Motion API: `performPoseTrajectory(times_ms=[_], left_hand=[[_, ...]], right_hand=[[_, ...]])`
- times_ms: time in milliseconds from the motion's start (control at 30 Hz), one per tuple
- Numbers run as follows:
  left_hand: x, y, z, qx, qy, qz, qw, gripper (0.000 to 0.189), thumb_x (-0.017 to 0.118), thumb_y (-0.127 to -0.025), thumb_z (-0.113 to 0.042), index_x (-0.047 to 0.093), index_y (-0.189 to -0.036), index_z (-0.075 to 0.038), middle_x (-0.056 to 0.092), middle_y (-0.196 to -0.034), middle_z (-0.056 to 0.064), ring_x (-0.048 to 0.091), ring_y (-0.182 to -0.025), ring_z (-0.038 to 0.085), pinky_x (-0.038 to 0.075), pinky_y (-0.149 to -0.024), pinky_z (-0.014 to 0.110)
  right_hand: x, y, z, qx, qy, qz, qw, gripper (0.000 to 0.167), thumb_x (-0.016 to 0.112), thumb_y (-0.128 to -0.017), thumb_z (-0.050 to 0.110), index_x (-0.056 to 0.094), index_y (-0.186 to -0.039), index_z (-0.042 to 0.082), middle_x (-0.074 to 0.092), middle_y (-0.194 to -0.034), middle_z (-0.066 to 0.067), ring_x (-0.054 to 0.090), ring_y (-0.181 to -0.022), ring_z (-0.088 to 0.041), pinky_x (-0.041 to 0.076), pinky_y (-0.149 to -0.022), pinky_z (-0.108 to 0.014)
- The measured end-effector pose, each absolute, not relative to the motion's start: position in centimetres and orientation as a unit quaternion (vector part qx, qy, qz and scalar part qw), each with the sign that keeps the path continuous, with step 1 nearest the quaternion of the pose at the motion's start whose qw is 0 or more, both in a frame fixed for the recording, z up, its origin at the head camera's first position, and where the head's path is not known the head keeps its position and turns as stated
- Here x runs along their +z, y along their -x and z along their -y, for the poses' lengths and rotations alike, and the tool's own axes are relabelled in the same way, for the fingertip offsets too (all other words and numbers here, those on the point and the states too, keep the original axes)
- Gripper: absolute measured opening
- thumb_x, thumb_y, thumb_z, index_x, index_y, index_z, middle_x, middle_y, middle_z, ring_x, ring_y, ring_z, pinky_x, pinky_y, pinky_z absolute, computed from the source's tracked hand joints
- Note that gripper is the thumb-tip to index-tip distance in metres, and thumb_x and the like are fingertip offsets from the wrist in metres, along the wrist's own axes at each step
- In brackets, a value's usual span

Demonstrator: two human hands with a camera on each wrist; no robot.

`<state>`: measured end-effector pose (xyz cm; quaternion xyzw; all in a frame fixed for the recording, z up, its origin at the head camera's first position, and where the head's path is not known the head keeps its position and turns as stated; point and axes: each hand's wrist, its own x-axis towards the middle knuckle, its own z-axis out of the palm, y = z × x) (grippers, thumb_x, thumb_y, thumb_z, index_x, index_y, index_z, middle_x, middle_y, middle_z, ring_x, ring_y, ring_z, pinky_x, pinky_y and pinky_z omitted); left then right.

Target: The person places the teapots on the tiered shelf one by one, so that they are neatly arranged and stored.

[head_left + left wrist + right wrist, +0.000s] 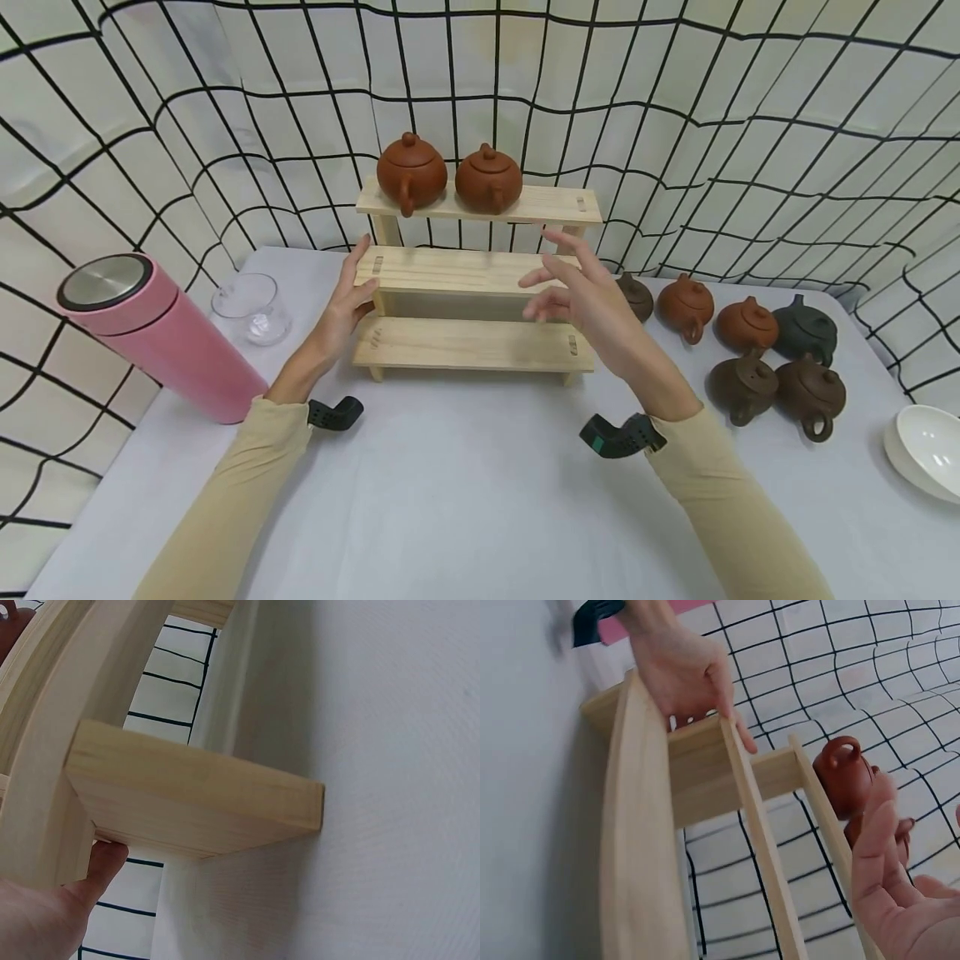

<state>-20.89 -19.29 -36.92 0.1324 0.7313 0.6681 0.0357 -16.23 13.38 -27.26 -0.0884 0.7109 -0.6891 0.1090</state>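
Observation:
A three-tier wooden display shelf (472, 343) stands on the white-covered table, two reddish-brown clay teapots on its top tier: one (420, 171) at the left, another (487, 177) beside it. My left hand (337, 312) grips the left end of the middle tier; the right wrist view shows its fingers (718, 679) around that end. Seen from the left wrist, a fingertip (109, 859) meets the wood by the side support. My right hand (581, 296) hovers in front of the shelf's right end, fingers spread and loosely bent, holding nothing.
Several clay teapots, including a reddish one (686, 307) and a dark brown one (810, 393), stand right of the shelf. A white bowl (930, 454) sits at the right edge. At left are a pink flask (180, 342) and a clear glass (255, 312). Black netting (495, 98) surrounds the table.

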Motion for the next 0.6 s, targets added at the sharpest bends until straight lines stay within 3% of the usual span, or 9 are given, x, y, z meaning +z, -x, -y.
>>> performPoseTrajectory(times_ms=[233, 433, 600], left_hand=[[-36.9, 20.9, 19.1, 0.677, -0.129, -0.723, 0.034, 0.073, 0.032, -0.107, -0.023, -0.004, -0.169, -0.024, -0.007, -0.175, 0.006, 0.016, -0.152, 0.030, 0.016, -0.121, 0.060], [-36.9, 20.9, 18.9, 0.676, -0.129, -0.725, 0.039, 0.072, 0.032, -0.107, -0.023, -0.005, -0.169, -0.025, -0.006, -0.175, 0.004, 0.015, -0.152, 0.030, 0.016, -0.122, 0.060], [-36.9, 21.0, 18.9, 0.677, -0.129, -0.723, 0.039, 0.072, 0.031, -0.107, -0.022, -0.005, -0.169, -0.026, -0.007, -0.175, 0.004, 0.013, -0.153, 0.028, 0.015, -0.121, 0.061]], right_hand=[[-27.9, 12.7, -19.7, -0.602, 0.114, -0.784, 0.099, 0.049, 0.046, -0.113, 0.029, 0.036, -0.158, 0.011, 0.061, -0.121, -0.015, 0.069, -0.092, -0.025, 0.055, -0.083, -0.031], [-27.6, 10.2, -26.4, -0.572, 0.121, -0.811, 0.039, 0.032, 0.046, -0.114, 0.027, 0.055, -0.140, 0.011, 0.065, -0.117, -0.008, 0.068, -0.092, -0.020, 0.055, -0.078, -0.026], [-29.6, 9.3, -31.6, -0.627, 0.103, -0.772, 0.033, 0.022, 0.048, -0.112, 0.016, 0.066, -0.121, 0.005, 0.069, -0.106, -0.005, 0.066, -0.085, -0.016, 0.053, -0.073, -0.024]])
